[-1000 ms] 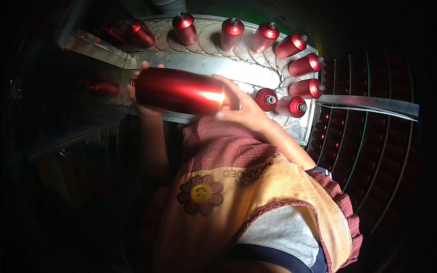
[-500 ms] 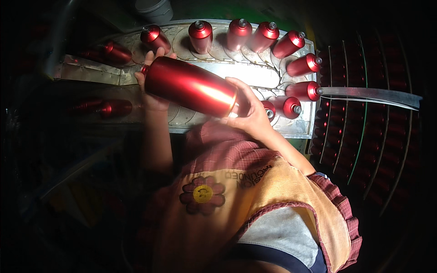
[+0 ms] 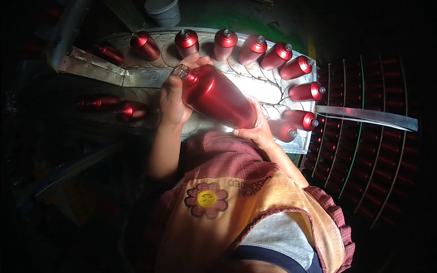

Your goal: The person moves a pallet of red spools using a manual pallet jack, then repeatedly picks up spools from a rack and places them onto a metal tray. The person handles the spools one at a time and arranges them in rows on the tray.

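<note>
A glossy red bottle [image 3: 221, 98] with a clear glass neck is held tilted between my two hands, above the near part of the conveyor. My left hand [image 3: 177, 98] grips it by the neck and shoulder, with the thumb near the clear mouth and fingers behind. At the lower right, my right hand [image 3: 257, 125] is closed round the base, its thumb on the near side. Several more red bottles stand along the curved far track, among them one red bottle [image 3: 225, 45] straight beyond my hands.
The metal conveyor [image 3: 157, 79] curves round at the right, where a metal rail [image 3: 368, 117] sticks out. Rows of red bottles between thin dividers [image 3: 359, 136] lie at the right in dim light. A white bucket [image 3: 164, 13] stands at the far side.
The held bottle has turned so its clear neck now shows, and it has shifted to the right. On the conveyor, bottles sit at different places along the track.
</note>
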### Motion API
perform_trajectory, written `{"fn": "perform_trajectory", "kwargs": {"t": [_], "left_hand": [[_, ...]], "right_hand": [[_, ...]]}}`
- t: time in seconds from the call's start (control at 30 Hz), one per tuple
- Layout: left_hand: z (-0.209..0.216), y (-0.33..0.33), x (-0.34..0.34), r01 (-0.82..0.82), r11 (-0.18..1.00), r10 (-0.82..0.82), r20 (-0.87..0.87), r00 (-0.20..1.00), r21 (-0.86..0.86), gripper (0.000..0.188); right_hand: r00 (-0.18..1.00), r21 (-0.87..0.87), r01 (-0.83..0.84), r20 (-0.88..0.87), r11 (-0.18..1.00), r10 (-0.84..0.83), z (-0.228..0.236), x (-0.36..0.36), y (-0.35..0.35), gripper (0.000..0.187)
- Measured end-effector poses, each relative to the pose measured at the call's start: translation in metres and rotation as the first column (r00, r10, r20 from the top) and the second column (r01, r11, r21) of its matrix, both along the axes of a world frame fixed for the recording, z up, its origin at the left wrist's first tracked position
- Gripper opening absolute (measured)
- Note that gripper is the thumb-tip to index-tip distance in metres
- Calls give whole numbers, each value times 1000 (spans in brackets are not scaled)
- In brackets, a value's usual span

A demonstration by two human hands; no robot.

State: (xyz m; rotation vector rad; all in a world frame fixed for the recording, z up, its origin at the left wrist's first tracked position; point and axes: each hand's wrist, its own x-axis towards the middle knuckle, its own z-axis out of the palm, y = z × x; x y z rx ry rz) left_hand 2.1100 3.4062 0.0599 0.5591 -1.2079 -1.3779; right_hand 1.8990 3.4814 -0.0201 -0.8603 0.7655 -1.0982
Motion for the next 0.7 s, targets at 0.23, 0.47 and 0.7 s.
{"fn": "perform_trajectory", "kwargs": {"t": [0.23,0.47,0.7], "left_hand": [[15,15,-37,47,999,-46,36,998,-26,74],[37,29,-62,102,994,-104,47,993,45,52],[46,6,-82,137,985,-142,41,989,107,43]], "right_hand": [[998,54,-12,60,998,9,-3,-28,8,105],[931,24,-148,340,989,131,-6,-51,17,92],[619,-36,-567,641,823,454,-14,-78,28,86]]}}
